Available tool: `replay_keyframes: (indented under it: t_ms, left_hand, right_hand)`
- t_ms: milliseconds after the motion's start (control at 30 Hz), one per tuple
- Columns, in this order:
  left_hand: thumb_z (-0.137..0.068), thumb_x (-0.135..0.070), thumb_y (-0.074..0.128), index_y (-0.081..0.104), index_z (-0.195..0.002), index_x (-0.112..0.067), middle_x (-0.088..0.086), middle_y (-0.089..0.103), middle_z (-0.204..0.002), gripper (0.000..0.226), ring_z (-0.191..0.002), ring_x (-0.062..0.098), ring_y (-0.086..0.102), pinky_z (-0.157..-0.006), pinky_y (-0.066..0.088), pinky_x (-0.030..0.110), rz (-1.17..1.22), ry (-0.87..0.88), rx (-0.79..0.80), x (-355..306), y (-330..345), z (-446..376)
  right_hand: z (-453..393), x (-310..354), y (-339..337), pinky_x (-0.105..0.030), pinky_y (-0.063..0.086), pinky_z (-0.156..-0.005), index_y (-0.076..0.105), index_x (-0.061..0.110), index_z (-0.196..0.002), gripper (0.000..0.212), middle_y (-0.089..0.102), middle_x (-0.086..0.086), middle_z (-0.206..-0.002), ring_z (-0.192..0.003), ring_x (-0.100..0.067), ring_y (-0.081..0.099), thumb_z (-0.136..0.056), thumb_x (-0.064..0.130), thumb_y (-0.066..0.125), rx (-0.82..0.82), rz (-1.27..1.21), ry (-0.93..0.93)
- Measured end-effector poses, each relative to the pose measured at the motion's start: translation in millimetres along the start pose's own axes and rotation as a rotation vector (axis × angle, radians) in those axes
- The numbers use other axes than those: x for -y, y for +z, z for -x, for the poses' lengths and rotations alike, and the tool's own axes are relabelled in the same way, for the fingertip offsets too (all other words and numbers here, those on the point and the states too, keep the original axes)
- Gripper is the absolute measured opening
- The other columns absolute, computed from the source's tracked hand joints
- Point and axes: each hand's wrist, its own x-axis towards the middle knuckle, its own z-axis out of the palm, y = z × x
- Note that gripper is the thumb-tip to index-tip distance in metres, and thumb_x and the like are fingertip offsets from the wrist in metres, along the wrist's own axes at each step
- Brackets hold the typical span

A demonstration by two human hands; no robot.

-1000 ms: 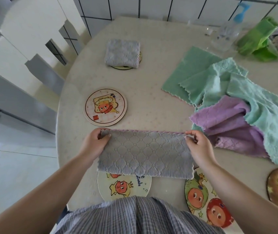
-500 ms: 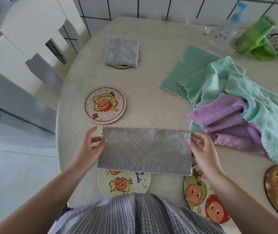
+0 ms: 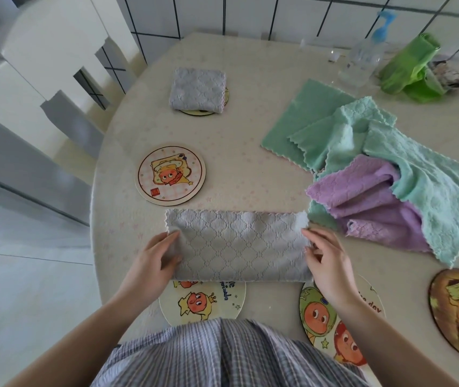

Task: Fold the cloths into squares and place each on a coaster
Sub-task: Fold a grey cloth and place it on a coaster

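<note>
Cloth is the thing here: the grey cloth [image 3: 236,245] lies on the table [image 3: 250,129] already halved into a long strip, its long axis running left to right across the near edge, straight in front of the person. At its left short end the left hand [image 3: 153,261] has thumb and fingers closed on the cloth's edge; whether that is a firm pinch or a light hold I cannot tell. Across the strip, the right hand [image 3: 327,263] sits at the right short end, fingers curled onto that edge, apparently holding it too. So each hand has one end, equally near, and the next fold should, I judge, carry one short end over to meet the other to make a square. The near long edge overlaps two coasters, the yellow coaster [image 3: 208,303] and the green coaster [image 3: 334,325]; the pink coaster [image 3: 172,174] lies bare just beyond the strip's left half, nearer the left hand
</note>
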Motion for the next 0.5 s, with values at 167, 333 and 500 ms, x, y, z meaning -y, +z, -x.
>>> replay_keyframes:
  t_ms: [167, 333, 500]
  left_hand:
    - [-0.088, -0.012, 0.059, 0.041, -0.138, -0.013, 0.0, 0.042, -0.137, 0.053, -0.123, 0.021, 0.044, -0.103, 0.041, 0.039, 0.02, -0.008, -0.005, 6, 4, 0]
    - [-0.081, -0.014, 0.067, 0.038, -0.139, -0.017, 0.009, 0.026, -0.148, 0.065, -0.133, 0.027, 0.03, -0.105, 0.03, 0.051, -0.208, 0.056, -0.128, -1, 7, 5]
    - [-0.09, -0.035, 0.032, 0.04, -0.138, -0.018, 0.002, 0.034, -0.149, 0.051, -0.141, 0.018, 0.019, -0.115, 0.013, 0.05, -0.501, 0.412, 0.023, -34, 39, -9]
  right_hand:
    - [2, -6, 4, -0.024, 0.048, -0.079, 0.058, 0.017, -0.125, 0.04, 0.049, 0.01, -0.123, -0.09, -0.01, 0.06, -0.087, 0.002, 0.058, -0.006, 0.022, 0.008]
    - [1, 0, 7, -0.038, 0.042, -0.098, 0.059, 0.014, -0.123, 0.04, 0.047, -0.004, -0.135, -0.116, -0.02, 0.048, -0.084, 0.004, 0.061, -0.014, 0.177, -0.023]
    - [3, 39, 33, -0.051, 0.018, -0.111, 0.049, 0.024, -0.132, 0.046, 0.035, -0.003, -0.148, -0.137, -0.025, 0.029, -0.086, 0.021, 0.053, 0.172, 0.451, -0.324]
